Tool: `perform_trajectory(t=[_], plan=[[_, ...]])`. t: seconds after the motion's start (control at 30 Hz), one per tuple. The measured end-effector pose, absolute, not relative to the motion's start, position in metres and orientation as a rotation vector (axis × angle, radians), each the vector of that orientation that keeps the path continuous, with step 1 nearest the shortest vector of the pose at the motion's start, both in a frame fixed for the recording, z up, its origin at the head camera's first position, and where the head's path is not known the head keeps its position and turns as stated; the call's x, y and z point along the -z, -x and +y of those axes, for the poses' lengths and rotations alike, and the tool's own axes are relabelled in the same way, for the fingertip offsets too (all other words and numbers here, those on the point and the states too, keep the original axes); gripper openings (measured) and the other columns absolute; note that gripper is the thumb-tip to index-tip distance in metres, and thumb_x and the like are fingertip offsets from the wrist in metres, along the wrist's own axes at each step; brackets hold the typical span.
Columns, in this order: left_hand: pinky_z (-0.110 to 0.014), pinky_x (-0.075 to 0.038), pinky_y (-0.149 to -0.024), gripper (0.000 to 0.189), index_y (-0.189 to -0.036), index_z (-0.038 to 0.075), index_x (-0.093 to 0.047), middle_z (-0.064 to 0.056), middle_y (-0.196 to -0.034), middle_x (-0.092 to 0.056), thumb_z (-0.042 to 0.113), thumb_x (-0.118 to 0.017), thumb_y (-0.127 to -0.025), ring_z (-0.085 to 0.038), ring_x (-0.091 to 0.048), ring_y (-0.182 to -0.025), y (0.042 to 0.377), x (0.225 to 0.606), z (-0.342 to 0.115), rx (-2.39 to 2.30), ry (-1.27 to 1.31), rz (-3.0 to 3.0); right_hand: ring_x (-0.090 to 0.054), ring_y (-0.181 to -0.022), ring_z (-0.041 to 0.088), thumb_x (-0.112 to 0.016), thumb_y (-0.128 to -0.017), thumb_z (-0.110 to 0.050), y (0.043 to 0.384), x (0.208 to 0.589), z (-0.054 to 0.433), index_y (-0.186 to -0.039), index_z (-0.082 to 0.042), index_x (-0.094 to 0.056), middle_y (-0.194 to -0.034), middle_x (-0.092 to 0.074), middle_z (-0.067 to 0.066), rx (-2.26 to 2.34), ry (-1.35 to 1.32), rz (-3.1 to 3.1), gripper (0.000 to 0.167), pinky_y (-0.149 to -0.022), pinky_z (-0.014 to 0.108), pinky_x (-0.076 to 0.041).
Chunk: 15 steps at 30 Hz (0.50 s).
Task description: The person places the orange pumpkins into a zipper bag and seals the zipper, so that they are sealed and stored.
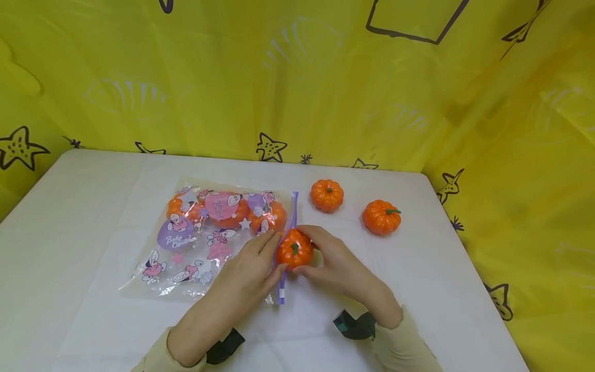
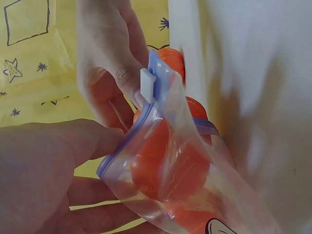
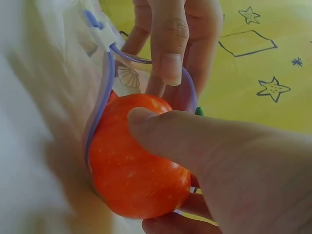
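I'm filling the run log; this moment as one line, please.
left hand: holds zip edge of bag | right hand: grips pumpkin at zip edge | bag: other pumpkins inside | table: two loose pumpkins

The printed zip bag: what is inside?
At least three orange pumpkins; another pumpkin is partly in. The pink print partly covers the middle one; anything beneath the left hand is hidden.

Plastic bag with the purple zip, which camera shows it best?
The head view: it shows the plastic bag nearly whole, partly covered by the left hand. The left wrist view shows mainly its end with the purple zip; the right wrist view, mainly that zip beside a pumpkin.
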<state>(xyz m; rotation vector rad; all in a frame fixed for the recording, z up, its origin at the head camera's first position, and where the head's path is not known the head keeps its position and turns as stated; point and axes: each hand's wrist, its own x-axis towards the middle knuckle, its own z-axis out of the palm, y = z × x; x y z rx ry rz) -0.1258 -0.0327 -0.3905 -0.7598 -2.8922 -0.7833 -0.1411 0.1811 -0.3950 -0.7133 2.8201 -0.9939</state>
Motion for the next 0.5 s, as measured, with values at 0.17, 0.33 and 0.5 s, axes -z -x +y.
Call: perform_trajectory(t=[0.17, 0.33, 0.5], plan=[[-0.048, -0.049, -0.104, 0.062, -0.142, 0.000, -0.051, -0.016, -0.146, -0.053, 0.030, -0.071, -0.091, -0.033, -0.051, -0.135, 0.1262, 0.3904, -0.0328, 0.774, 0.757, -2.902, -0.057, -0.128, 0.022, -0.082, -0.081, -0.022, 0.1414, 0.3964, 0.1791, -0.143, -0.006, -0.047, -0.143, -0.054, 0.007, 1.040, 0.703, 2.796, 0.073, -0.103, 0.038, -0.052], [-0.049, -0.049, -0.104, 0.062, -0.142, 0.000, -0.051, -0.016, -0.147, -0.052, 0.029, -0.072, -0.091, -0.033, -0.051, -0.135, 0.1259, 0.3906, -0.0343, 0.771, 0.761, -2.892, -0.058, -0.126, 0.023, -0.083, -0.081, -0.019, 0.1411, 0.3979, 0.1778, -0.142, -0.005, -0.047, -0.141, -0.055, 0.008, 1.057, 0.749, 2.781, 0.072, -0.103, 0.039, -0.052], [-0.048, -0.051, -0.102, 0.061, -0.141, 0.001, -0.052, -0.015, -0.146, -0.054, 0.027, -0.073, -0.090, -0.032, -0.052, -0.135, 0.1255, 0.3911, -0.0345, 0.748, 0.766, -2.871, -0.056, -0.130, 0.022, -0.080, -0.083, -0.015, 0.1411, 0.4001, 0.1767, -0.144, -0.005, -0.046, -0.143, -0.053, 0.008, 1.083, 0.734, 2.713, 0.071, -0.105, 0.036, -0.050]])
